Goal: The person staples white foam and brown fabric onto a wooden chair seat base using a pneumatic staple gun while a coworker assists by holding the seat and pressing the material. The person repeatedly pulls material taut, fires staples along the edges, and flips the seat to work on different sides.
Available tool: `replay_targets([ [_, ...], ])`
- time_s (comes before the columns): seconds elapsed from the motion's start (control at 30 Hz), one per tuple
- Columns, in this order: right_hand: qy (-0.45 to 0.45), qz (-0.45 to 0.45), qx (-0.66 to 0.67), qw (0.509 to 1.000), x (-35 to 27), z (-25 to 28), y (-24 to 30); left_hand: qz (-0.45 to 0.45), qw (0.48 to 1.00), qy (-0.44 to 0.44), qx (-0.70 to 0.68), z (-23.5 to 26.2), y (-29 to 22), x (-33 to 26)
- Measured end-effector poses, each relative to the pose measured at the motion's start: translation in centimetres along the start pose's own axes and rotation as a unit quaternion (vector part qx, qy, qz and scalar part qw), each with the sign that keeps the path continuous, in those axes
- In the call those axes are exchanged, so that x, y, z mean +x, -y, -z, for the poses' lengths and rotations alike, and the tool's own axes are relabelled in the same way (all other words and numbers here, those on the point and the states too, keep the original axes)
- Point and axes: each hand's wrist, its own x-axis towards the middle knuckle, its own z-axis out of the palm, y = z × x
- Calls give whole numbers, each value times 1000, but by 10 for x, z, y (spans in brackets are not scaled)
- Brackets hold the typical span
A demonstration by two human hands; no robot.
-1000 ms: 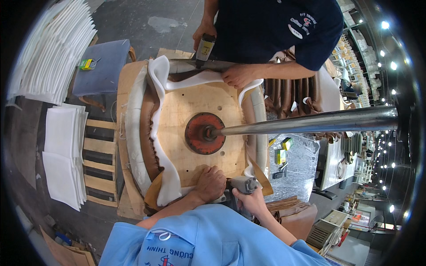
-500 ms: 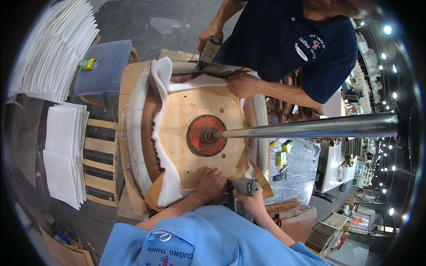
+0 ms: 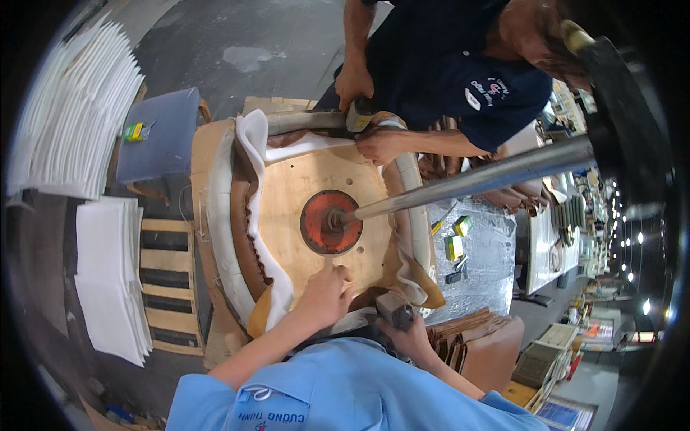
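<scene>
Plywood panel (image 3: 284, 208) at dial centre, brown cover (image 3: 242, 215) already drawn up at 9 o'clock, white lining (image 3: 279, 289) apparently loose, fastening judged unfinished; right hand (image 3: 411, 337) clasping grey tool (image 3: 395, 310) at 5, left hand (image 3: 325, 294) curled at 6, cannot tell if pinching.

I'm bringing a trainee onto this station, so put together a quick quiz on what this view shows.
1. What does the wearer's right hand hold?
2. True or false: a small yellow-and-green box lies on the blue-grey seat.
3. What colour is the round disc in the middle of the wooden panel? A) blue B) white C) red-orange

Key:
1. A grey hand tool.
2. True.
3. C.
</scene>
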Motion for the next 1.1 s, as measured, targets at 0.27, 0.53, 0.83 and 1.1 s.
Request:
replay_targets([
  [0.27, -126, 53, -29, 990, -22, -34, -15, -110, 928, 200, 296, 53, 13, -71],
  [0.53, -177, 85, -79, 977, -28, -44, -20, -92, 890, 276, 352, 61, 13, -52],
  [0.83, -181, 55, -69, 979, -25, -48, -11, -185, 927, 254, 205, 64, 49, -34],
  [1.1, -150, -17, -1, 989, -35, -41, 14, -239, 940, 199, 141, 66, 56, -32],
])
